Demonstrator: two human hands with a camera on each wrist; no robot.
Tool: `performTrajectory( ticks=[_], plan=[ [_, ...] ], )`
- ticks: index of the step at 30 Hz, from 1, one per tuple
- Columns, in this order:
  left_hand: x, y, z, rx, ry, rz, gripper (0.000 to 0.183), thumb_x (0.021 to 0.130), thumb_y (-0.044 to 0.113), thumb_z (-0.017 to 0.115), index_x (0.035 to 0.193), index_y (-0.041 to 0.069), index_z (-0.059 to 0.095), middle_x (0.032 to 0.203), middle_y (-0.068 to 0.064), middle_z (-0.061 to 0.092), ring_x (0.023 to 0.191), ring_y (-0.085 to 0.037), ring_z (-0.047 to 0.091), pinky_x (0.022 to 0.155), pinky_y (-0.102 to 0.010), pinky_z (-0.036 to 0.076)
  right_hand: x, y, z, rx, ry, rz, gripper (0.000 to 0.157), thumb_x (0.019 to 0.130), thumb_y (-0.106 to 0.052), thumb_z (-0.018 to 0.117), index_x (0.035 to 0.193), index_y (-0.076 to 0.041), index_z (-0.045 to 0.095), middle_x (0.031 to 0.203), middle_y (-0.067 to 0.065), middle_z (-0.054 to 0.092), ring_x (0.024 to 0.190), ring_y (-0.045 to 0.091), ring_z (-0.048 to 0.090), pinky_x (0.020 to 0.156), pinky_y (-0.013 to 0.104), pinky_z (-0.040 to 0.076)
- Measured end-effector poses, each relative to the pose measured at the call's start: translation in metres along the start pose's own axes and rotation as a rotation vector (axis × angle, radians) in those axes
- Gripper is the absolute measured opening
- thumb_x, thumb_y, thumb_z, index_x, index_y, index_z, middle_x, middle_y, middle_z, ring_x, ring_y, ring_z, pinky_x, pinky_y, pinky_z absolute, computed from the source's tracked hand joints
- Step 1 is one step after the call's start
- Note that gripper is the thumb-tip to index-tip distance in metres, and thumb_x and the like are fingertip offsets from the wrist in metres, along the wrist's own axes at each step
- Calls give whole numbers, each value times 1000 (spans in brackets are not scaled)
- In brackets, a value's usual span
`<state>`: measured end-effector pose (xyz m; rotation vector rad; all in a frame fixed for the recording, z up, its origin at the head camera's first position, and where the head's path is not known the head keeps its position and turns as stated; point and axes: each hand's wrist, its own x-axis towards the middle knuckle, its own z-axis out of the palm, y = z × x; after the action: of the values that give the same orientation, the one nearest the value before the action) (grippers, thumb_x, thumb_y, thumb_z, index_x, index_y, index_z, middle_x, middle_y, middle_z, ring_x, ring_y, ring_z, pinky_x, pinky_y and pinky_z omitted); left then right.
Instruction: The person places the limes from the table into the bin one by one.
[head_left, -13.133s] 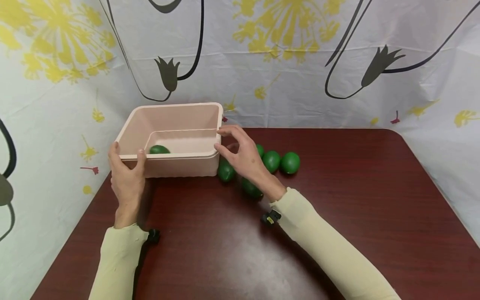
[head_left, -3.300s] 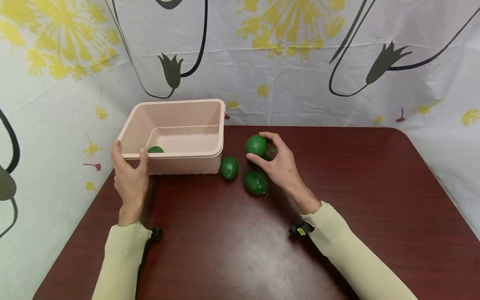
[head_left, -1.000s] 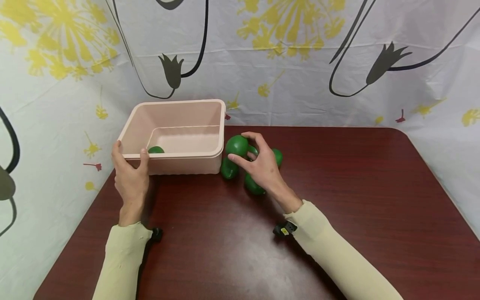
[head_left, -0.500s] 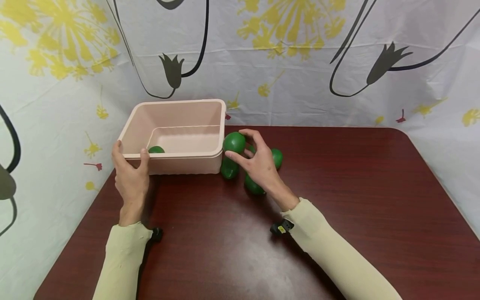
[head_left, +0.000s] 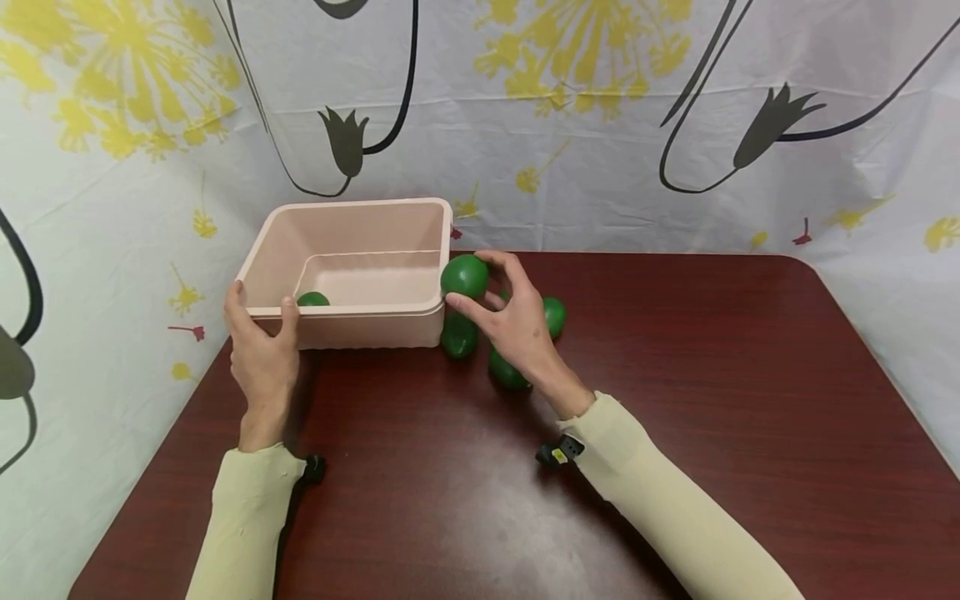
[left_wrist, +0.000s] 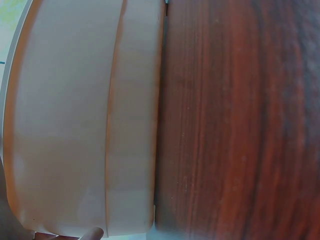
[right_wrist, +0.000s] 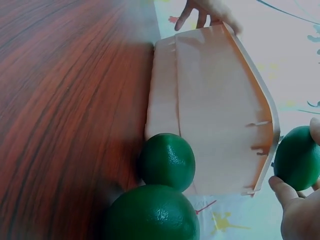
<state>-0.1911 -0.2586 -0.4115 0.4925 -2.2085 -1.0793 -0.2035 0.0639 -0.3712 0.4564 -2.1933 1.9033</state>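
My right hand (head_left: 517,325) holds a round green lime (head_left: 463,277) between thumb and fingers, at the right rim of a pale pink plastic bin (head_left: 360,329). In the right wrist view this held lime (right_wrist: 298,157) is at the right edge, close beside the bin's rim. My left hand (head_left: 262,367) grips the bin's front left corner, its thumb on the front rim. Inside the bin, one lime (head_left: 312,299) shows partly above the front wall. Just outside, another lime (head_left: 459,336) lies against the bin's right side.
Further limes lie on the dark red-brown table (head_left: 675,417): one lime (head_left: 507,369) below my right hand, one lime (head_left: 553,317) behind it, partly hidden. A patterned white cloth (head_left: 600,183) hangs behind and beside the table.
Over the last seconds my right hand has carried the lime leftward from among the others, then raised it to the bin's right rim. My left hand stays at the corner.
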Motion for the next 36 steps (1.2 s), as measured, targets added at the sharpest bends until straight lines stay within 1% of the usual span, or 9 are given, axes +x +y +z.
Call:
performTrajectory(
  ticks=[3, 8, 12, 17, 21, 27, 32, 36],
  plan=[
    [0, 0, 0, 2, 0, 1, 80, 92, 64, 56, 162, 37, 29, 168, 6, 38, 126, -50, 58, 99, -69, 40, 1, -3, 2, 18, 1, -8, 64, 88, -27, 84, 142, -19, 52, 144, -2, 57, 133, 13, 59, 107, 34, 53],
    [1, 0, 0, 2, -4, -3, 79, 93, 63, 56, 162, 37, 29, 168, 6, 38, 128, -49, 57, 101, -69, 39, 3, -7, 8, 60, 0, -42, 64, 87, -21, 85, 142, -16, 52, 143, 2, 58, 130, 14, 61, 104, 31, 54],
    [0, 0, 0, 0, -7, -2, 79, 93, 62, 56, 162, 37, 28, 168, 6, 38, 127, -49, 58, 101, -70, 39, 4, -8, 12, 62, -2, -60, 63, 87, -19, 85, 141, -16, 52, 142, 2, 58, 129, 13, 62, 104, 31, 55],
    [0, -1, 0, 4, -4, 1, 79, 92, 63, 56, 162, 37, 29, 168, 5, 38, 127, -48, 58, 100, -70, 40, 4, -10, 15, 78, -4, -70, 63, 87, -18, 85, 141, -16, 53, 142, 2, 58, 128, 12, 61, 104, 30, 54],
    [0, -1, 0, 7, 0, -2, 79, 93, 63, 56, 162, 38, 29, 167, 6, 39, 125, -49, 58, 99, -70, 40, 5, -12, 18, 96, -5, -80, 64, 87, -16, 85, 142, -13, 53, 141, 2, 59, 128, 13, 62, 105, 32, 54],
    [-1, 0, -3, 15, 16, -14, 78, 92, 64, 55, 161, 38, 30, 167, 6, 39, 122, -51, 58, 98, -69, 40, 6, -13, 25, 92, -20, -83, 64, 87, -17, 84, 143, -12, 52, 144, 2, 57, 129, 15, 62, 107, 32, 52],
    [-1, 1, -3, 13, 12, -7, 79, 92, 65, 55, 162, 38, 29, 167, 4, 39, 120, -52, 58, 98, -70, 40, 7, -12, 27, 92, -18, -81, 66, 87, -15, 85, 143, -9, 52, 145, 3, 56, 130, 16, 62, 108, 31, 52],
    [-1, 1, -1, 10, 5, -8, 78, 92, 63, 56, 161, 39, 29, 167, 5, 39, 121, -51, 58, 98, -69, 40, 7, -12, 28, 103, -24, -84, 67, 86, -14, 85, 144, -7, 52, 145, 4, 57, 131, 16, 62, 108, 29, 51]
  ],
)
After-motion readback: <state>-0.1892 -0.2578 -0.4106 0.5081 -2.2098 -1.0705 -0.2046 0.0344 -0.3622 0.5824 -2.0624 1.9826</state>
